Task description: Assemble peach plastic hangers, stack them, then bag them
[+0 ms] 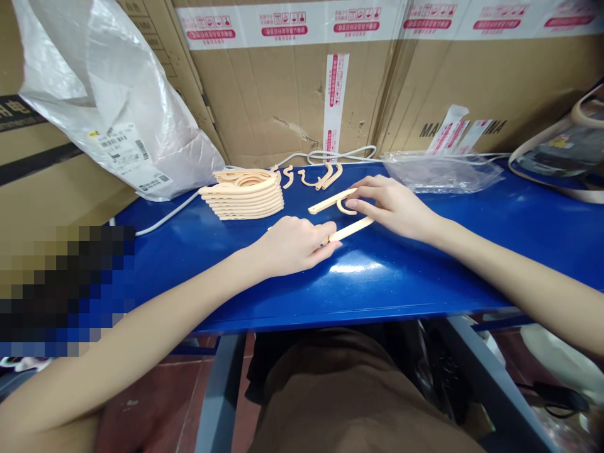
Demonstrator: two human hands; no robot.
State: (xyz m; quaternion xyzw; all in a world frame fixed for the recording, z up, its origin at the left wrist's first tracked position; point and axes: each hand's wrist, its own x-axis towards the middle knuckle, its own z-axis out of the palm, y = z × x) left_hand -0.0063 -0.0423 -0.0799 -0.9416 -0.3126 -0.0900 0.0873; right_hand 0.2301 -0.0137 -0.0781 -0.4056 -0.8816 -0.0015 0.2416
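My left hand (pixel 302 245) is closed, pinching the near end of a cream plastic hanger arm (pixel 352 229). My right hand (pixel 391 204) closes its fingers on the far end of that arm and on a second hanger arm (pixel 330 201) lying behind it. A curved cream hook (pixel 346 209) shows between the two arms, under the right fingertips; the joint is hidden by the right hand. To the left stands a neat stack of cream folded hangers (pixel 248 198). Several loose cream hooks (pixel 325 176) lie behind my hands.
Cardboard boxes (pixel 274 94) line the back of the blue table (pixel 292 302). A white plastic bag (pixel 117 107) leans at the left. At the right lie a clear plastic bag (pixel 438 173) and a clear bag with a beige strap (pixel 561 151). A white cable (pixel 325 154) runs along the back.
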